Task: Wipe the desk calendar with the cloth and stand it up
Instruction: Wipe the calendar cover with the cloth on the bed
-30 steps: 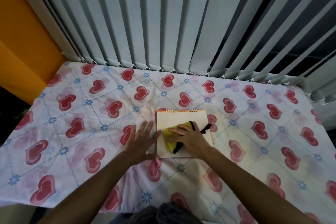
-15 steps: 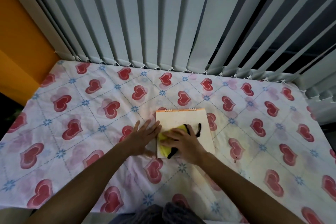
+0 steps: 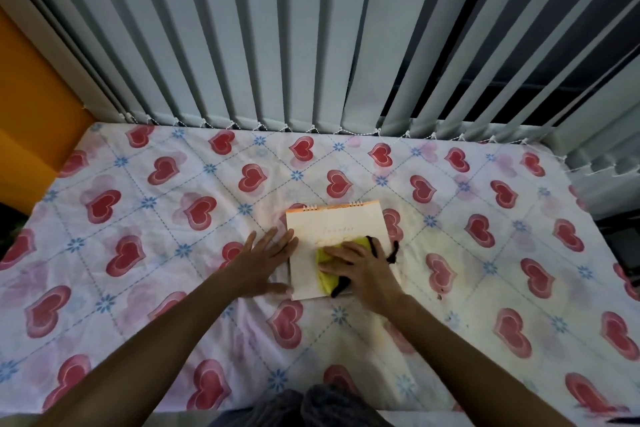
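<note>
From the head camera, a table (image 3: 104, 253) fills the lower half of the view, covered by a white cloth printed with red hearts, small blue flowers and a dashed blue diamond grid, wrinkled here and there. Behind its far edge hang grey vertical blinds (image 3: 242, 45) linked by a beaded cord at the bottom, with dark gaps between the slats to the right; an orange wall (image 3: 31, 107) stands at the left. The desk calendar (image 3: 337, 232) lies flat near the table's middle, its spiral binding at the far edge and faint writing on its pale cover. The left hand (image 3: 265, 262) rests open, fingers spread, palm down on the tablecloth, touching the calendar's left edge. The right hand (image 3: 363, 269) presses flat, fingers together, on a yellow cloth (image 3: 325, 274) with black trim lying on the calendar's near right part.
</note>
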Action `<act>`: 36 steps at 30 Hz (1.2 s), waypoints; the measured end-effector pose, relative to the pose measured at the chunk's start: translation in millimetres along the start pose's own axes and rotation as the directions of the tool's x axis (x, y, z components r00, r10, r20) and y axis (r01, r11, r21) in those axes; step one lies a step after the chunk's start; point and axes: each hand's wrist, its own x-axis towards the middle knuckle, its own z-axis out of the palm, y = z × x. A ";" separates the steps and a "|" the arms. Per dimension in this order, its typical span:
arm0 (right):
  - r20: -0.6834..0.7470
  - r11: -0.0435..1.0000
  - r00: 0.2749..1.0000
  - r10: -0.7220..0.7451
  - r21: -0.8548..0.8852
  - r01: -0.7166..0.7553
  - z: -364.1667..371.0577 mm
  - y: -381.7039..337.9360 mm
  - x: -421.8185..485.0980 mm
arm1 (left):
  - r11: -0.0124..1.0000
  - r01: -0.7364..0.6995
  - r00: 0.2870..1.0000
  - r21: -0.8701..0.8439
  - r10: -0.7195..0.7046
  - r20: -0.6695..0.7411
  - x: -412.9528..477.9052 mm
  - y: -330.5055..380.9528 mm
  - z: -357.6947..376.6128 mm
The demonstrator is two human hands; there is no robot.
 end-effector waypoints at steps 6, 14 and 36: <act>0.021 0.993 0.993 -0.117 -0.008 0.117 4.8 5.6 -22.4 | 0.998 0.049 0.997 -0.025 -0.050 -0.060 -2.4 12.5 -7.6; -0.107 0.977 0.975 0.196 -0.067 -0.204 2.3 25.4 -61.1 | 0.940 0.275 0.919 -0.201 -0.319 -0.233 19.2 89.5 -7.5; -0.065 0.893 0.892 0.447 -0.017 -0.449 -17.9 54.7 25.1 | 0.967 0.229 0.959 -0.115 -0.244 -0.144 17.3 106.9 -5.6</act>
